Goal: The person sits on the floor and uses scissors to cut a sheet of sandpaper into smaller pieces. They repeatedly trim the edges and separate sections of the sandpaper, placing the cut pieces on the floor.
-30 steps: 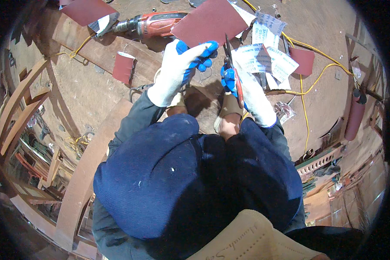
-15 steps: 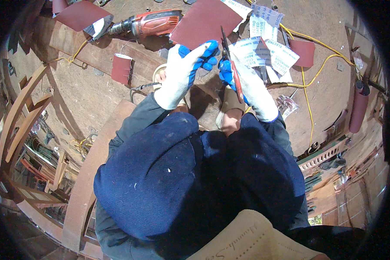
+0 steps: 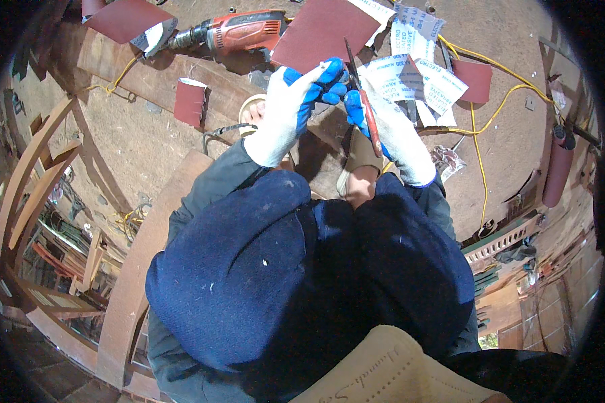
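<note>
My right hand (image 3: 393,131), in a white glove with blue palm and fingertips, is closed round red-handled scissors (image 3: 369,119). Their dark, narrow blades point away from me. Just left of them, my left hand (image 3: 289,114) wears a matching glove, its fingers curled in and thumb against them; whatever they may pinch is too small to make out. Beyond the left hand lies a large reddish-brown sandpaper sheet (image 3: 333,33). Cut sandpaper pieces with pale printed backs (image 3: 400,77) lie past the right hand, beside a smaller reddish piece (image 3: 472,81).
A red power drill (image 3: 245,32) lies far left, near another sandpaper sheet (image 3: 124,20). One curled sandpaper piece (image 3: 189,103) rests on the floor. A yellow cord (image 3: 480,161) winds along the right, near a sandpaper roll (image 3: 558,168). Curved wooden parts (image 3: 124,316) stand at left.
Both hands stay close together in nearly the same place. The left fingers have shifted slightly right toward the scissors, and the whole view has moved a little.
</note>
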Demonstrator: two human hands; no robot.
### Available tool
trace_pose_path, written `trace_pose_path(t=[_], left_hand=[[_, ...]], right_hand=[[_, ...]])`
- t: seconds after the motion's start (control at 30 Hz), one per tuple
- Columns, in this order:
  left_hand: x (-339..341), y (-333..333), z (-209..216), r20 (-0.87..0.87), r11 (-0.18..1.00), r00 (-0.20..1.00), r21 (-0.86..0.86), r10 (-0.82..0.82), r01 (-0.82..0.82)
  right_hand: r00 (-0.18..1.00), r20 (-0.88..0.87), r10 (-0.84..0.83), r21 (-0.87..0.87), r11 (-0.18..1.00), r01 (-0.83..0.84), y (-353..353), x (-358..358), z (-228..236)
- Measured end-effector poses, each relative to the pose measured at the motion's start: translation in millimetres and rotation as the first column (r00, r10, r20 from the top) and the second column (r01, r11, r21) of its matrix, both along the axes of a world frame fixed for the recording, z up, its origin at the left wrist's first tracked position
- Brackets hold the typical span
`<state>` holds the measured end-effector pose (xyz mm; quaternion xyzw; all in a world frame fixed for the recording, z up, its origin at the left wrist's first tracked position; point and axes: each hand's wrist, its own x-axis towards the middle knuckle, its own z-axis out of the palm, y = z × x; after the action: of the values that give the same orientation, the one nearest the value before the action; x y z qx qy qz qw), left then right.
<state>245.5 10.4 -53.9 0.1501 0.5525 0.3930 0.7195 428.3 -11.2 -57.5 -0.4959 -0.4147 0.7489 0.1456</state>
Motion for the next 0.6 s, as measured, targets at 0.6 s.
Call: trace_pose_path(t=[0.6], left_hand=[[6,-6,-6,-0.016,0.998,1.0,0.059,0.018,-0.017]], right_hand=[[0.919,-0.128,-0.373,-0.24,0.911,0.336,-26,-1,-52]])
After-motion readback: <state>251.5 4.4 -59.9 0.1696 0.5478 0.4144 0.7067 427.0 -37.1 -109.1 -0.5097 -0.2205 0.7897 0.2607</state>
